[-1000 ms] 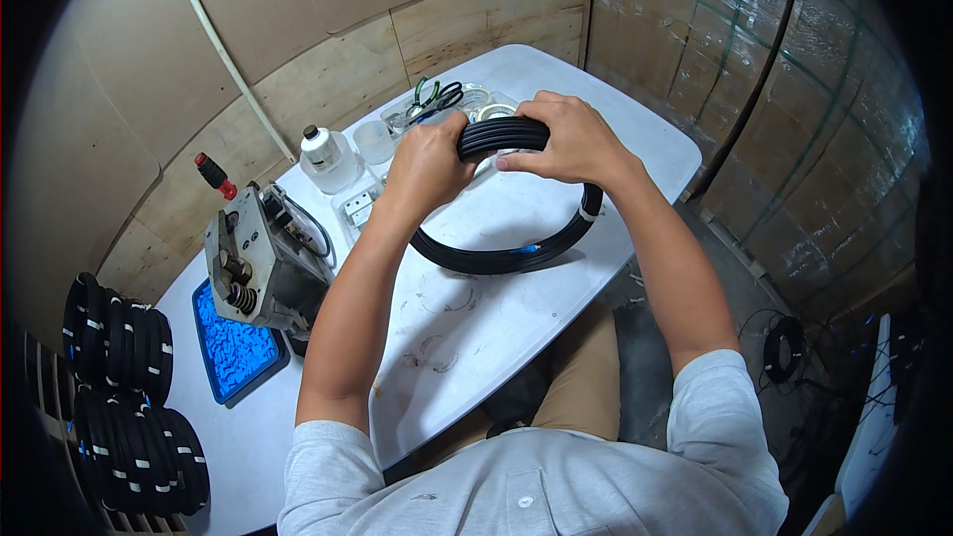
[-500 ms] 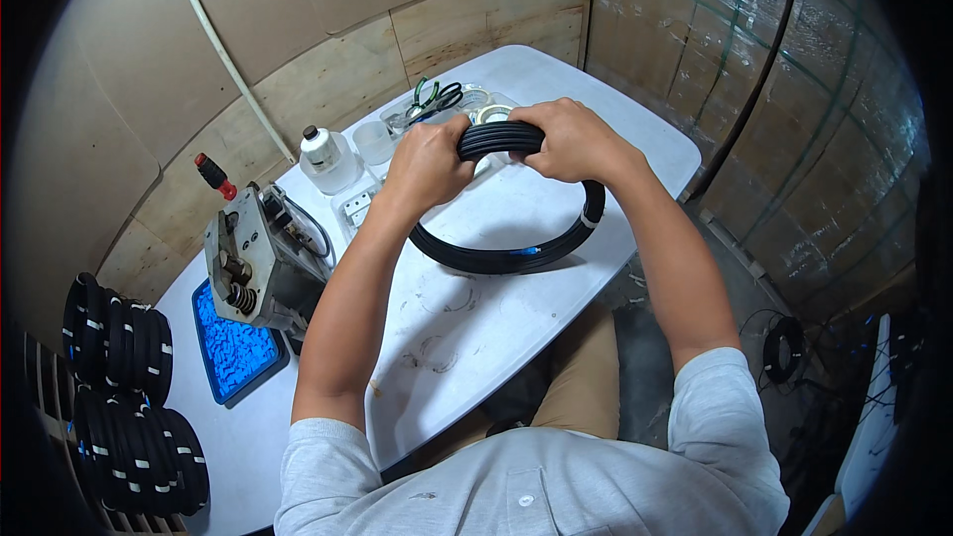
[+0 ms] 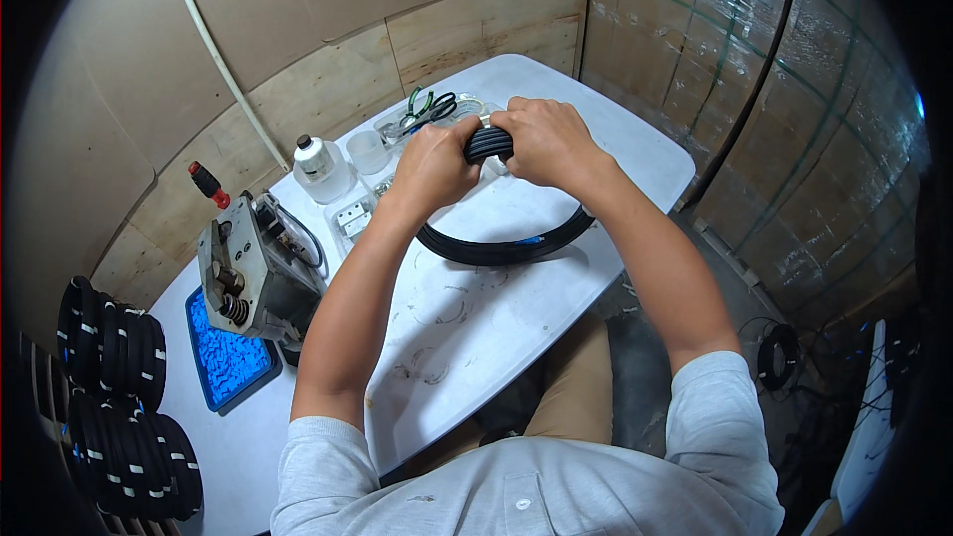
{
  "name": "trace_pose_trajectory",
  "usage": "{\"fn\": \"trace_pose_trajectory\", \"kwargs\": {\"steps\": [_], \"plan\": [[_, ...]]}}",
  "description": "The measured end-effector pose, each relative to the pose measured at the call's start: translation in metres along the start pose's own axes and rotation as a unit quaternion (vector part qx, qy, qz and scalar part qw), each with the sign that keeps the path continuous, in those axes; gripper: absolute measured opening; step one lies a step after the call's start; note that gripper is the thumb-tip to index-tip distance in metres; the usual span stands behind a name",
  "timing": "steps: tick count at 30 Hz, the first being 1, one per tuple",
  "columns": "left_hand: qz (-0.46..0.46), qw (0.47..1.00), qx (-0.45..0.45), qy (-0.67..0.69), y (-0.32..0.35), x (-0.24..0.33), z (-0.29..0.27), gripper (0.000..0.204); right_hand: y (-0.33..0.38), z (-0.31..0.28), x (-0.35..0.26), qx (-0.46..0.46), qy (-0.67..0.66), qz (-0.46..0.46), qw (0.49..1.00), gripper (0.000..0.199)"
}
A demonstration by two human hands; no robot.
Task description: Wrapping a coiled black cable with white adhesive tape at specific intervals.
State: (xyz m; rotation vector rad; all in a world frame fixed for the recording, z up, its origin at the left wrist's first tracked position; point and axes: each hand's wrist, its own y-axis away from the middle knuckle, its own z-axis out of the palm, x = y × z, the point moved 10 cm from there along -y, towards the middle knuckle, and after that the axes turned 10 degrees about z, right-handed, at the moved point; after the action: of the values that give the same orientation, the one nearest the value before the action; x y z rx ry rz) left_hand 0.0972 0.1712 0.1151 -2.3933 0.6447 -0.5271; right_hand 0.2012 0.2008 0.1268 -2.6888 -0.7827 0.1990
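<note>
Below — white table [image 3: 526, 308]; beyond — plywood [image 3: 347, 79]

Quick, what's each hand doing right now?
Left hand: closed around the coil, at its far side.
Right hand: closed around the same coil, just right of the left hand.

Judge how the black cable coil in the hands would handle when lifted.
The black cable coil would likely be springy rather than floppy: its near arc shows a smooth curve, though the left hand and right hand grip only the far side. It may feel fairly heavy, with several strands bundled together.
</note>
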Motion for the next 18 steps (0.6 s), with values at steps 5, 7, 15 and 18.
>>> {"fn": "trace_pose_trajectory", "kwargs": {"steps": [5, 7, 15, 18], "plan": [[-0.026, 0.997, -0.049, 0.047, -0.001, -0.009, 0.004, 0.02, -0.002, -0.002, -0.003, 0.003, 0.011, -0.018, 1.0, 0.028], [-0.033, 0.995, -0.063, 0.066, 0.0, -0.007, 0.004, 0.018, -0.001, -0.008, -0.005, -0.003, 0.017, -0.023, 1.0, 0.024], [0.029, 0.987, -0.081, 0.135, 0.003, -0.005, 0.0, 0.027, 0.003, -0.003, -0.005, -0.118, -0.001, 0.006, 0.993, 0.026], [0.04, 0.983, -0.076, 0.161, 0.009, -0.002, -0.004, 0.035, 0.001, -0.001, 0.001, -0.104, -0.007, 0.01, 0.995, 0.025]]}}
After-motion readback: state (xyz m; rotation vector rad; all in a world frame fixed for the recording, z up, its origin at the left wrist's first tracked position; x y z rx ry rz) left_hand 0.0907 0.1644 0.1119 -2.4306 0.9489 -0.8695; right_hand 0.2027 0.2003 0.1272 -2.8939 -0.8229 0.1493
